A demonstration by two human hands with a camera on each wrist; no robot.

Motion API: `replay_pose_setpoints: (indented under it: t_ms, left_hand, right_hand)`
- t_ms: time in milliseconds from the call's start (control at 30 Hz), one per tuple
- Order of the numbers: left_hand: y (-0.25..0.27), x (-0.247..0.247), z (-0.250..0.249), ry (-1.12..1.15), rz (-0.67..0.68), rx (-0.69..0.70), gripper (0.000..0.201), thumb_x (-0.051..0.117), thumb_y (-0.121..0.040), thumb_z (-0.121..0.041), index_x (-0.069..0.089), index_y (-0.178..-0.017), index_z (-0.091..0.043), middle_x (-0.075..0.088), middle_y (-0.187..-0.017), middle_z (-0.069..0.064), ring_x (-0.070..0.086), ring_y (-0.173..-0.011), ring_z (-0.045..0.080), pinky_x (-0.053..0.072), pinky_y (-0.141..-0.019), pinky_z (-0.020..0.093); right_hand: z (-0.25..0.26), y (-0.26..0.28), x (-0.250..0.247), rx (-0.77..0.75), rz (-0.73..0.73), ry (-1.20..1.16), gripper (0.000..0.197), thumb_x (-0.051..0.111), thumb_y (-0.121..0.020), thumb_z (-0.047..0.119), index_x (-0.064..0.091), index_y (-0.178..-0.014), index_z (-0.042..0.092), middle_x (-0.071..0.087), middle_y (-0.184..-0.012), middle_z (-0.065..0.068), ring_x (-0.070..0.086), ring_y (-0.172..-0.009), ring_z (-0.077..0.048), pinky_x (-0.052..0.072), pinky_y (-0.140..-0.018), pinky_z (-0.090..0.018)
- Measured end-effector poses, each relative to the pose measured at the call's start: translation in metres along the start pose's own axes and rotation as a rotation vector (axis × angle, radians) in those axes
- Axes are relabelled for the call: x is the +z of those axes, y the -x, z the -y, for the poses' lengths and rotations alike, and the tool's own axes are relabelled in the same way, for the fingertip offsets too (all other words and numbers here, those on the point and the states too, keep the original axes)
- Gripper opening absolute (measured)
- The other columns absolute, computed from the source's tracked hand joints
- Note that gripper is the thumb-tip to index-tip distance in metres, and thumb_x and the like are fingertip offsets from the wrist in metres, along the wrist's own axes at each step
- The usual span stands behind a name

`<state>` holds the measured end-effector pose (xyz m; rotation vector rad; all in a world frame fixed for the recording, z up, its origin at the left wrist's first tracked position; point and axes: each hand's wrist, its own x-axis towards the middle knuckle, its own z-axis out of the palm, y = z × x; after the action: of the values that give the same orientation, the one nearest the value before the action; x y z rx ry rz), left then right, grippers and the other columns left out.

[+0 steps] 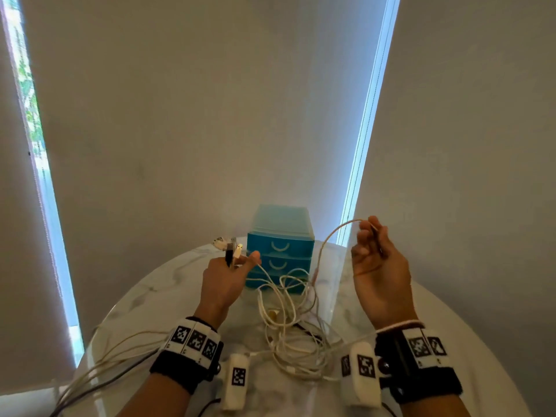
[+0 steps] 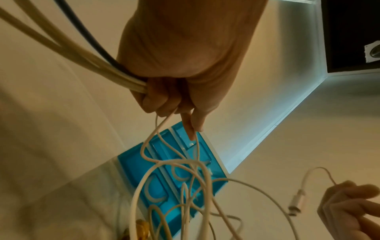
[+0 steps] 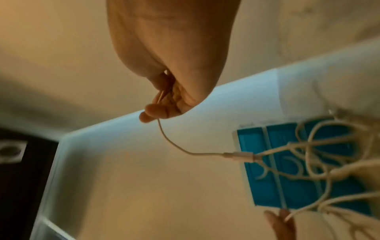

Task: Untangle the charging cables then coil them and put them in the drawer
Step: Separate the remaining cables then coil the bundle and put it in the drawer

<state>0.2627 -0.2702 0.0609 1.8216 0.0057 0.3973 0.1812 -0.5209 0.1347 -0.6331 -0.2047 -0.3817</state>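
The right hand [image 1: 379,266] pinches one pale cable [image 1: 328,239], which runs toward seven o'clock into the tangle [image 1: 288,320] on the table [image 1: 451,311]; the left hand [image 1: 224,276] grips several plug ends [image 1: 231,251]; the blue drawer unit [image 1: 279,251] stands shut at twelve o'clock.

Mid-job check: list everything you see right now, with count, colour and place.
Drawer unit: one, blue, three shut drawers, far side of table.
Tangle: several white cables, exact count unclear, on table between the hands.
Plug bundle: several cable ends, white and one black, in left grip.
Thin cable: one, white, rising from the tangle to right grip.
Table: one, white marble, round.
Blinds: pale, behind table.
Left hand: holds plug bundle.
Right hand: pinches thin cable.
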Motion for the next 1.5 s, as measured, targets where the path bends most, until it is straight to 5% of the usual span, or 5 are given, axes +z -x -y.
replay_pose_setpoints:
  t_ms: [200,433,933,1233,1500]
  left_hand:
    - [-0.001,-0.011,-0.005,-0.243,0.016,0.056,0.084,0.051,-0.091,-0.084,0.072,-0.072,-0.005,0.074,-0.072,0.009,0.068,-0.070,0.019,0.056,-0.078,0.039]
    - [0.019,-0.026,-0.048,0.237,0.103,0.213,0.035,0.070,-0.092,-0.065,0.081,-0.111,-0.038,0.080,-0.101,-0.022,0.074,-0.093,0.000,0.054,-0.082,0.021]
    - [-0.002,-0.050,-0.070,0.527,0.159,-0.063,0.033,0.085,-0.089,-0.040,0.085,-0.104,-0.011,0.035,-0.055,-0.011,0.026,-0.048,0.008,0.021,-0.041,0.023]
    - [-0.007,-0.078,-0.086,0.458,0.077,0.026,0.028,0.080,-0.094,-0.042,0.086,-0.097,-0.015,0.034,-0.054,-0.011,0.027,-0.049,0.007,0.022,-0.042,0.023]
    - [0.012,-0.065,-0.104,0.136,0.253,0.154,0.030,0.076,-0.096,-0.047,0.087,-0.092,-0.019,0.049,-0.061,0.001,0.034,-0.048,0.009,0.028,-0.043,0.022]
  right_hand:
    - [0.001,-0.005,0.022,-0.069,0.067,0.464,0.035,0.039,-0.117,0.028,0.065,-0.139,0.020,0.079,-0.126,0.001,0.078,-0.108,-0.014,0.059,-0.081,-0.026]
    - [-0.014,-0.001,0.056,0.040,0.322,0.747,0.038,0.038,-0.118,0.029,0.066,-0.137,0.014,0.079,-0.126,-0.004,0.077,-0.109,-0.025,0.059,-0.085,-0.034]
    - [-0.046,0.012,0.007,0.030,0.521,1.179,0.027,0.055,-0.112,0.017,0.066,-0.136,0.023,0.078,-0.091,-0.003,0.062,-0.068,-0.010,0.049,-0.059,-0.020]
    - [-0.019,-0.006,-0.030,0.137,-0.122,1.119,0.035,0.049,-0.114,0.027,0.080,-0.115,0.009,0.058,-0.074,-0.004,0.046,-0.057,-0.013,0.034,-0.050,-0.023]
    - [-0.038,0.008,0.095,-0.102,0.585,1.658,0.031,0.059,-0.106,0.053,0.069,-0.105,0.024,0.072,-0.087,0.005,0.072,-0.078,-0.014,0.063,-0.075,-0.033]
